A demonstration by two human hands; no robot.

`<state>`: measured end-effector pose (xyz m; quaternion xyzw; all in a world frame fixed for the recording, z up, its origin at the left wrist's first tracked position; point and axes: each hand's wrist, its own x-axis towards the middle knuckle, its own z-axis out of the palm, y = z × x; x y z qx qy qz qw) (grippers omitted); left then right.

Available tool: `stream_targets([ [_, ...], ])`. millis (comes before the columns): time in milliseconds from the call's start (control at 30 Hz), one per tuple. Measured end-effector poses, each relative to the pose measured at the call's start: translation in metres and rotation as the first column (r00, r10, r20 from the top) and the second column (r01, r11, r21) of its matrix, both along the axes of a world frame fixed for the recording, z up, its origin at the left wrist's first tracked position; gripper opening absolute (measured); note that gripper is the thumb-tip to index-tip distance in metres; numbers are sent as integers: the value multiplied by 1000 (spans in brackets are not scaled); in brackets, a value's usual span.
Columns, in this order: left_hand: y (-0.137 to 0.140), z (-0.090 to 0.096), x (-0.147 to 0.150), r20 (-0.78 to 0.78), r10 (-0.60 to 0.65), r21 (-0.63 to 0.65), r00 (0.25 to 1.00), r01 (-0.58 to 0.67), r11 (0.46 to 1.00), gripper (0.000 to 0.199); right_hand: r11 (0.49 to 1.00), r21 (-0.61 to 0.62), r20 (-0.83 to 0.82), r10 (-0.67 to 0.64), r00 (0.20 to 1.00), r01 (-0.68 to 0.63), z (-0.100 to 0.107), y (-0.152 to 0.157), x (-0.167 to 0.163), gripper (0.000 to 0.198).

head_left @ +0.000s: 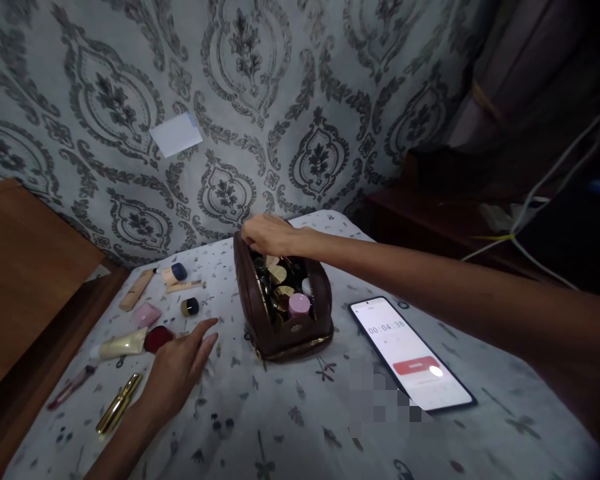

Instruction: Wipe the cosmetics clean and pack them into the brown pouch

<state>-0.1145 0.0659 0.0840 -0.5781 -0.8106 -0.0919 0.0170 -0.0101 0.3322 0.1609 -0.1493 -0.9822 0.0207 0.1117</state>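
A brown zippered makeup bag (246, 293) stands unzipped on the patterned sheet, packed with several cosmetics. Among them a pink-capped jar (299, 305) and a gold round lid (278, 274) show at its mouth. My right hand (269, 233) is curled over the bag's far rim, closed on it; its fingertips are hidden. To the bag's left, my left hand (177, 363) hovers or rests low with fingers stretched, holding nothing. Just beyond it lies a dark red round item (159, 339), partly covered by the hand. A gold tube (119, 403) lies left of my wrist.
Left on the sheet lie a cream tube (123, 344), a pink item (146, 313), a beige tube (138, 289), a blue-capped bottle (174, 273), a black-capped jar (189, 307) and a slim red tube (71, 389). A phone (415, 357) showing a timer lies right.
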Motion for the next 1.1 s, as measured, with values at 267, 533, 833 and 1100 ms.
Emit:
stream_targets([
  [267,-6,-6,1,6,0,-16,1000,0,1000,51,998,-68,-7,16,1000,-17,-9,9,1,24],
  [533,-8,-4,1,54,31,-73,998,-27,997,47,986,-164,-59,-12,998,2,-3,9,13,17],
  [833,-5,-10,-67,-48,177,-152,983,-182,972,39,955,-99,-537,184,823,-279,-10,-73,63,19],
  [1100,42,-10,-159,-188,228,-187,955,-263,947,38,833,-158,-346,457,820,-531,-69,-161,76,29],
])
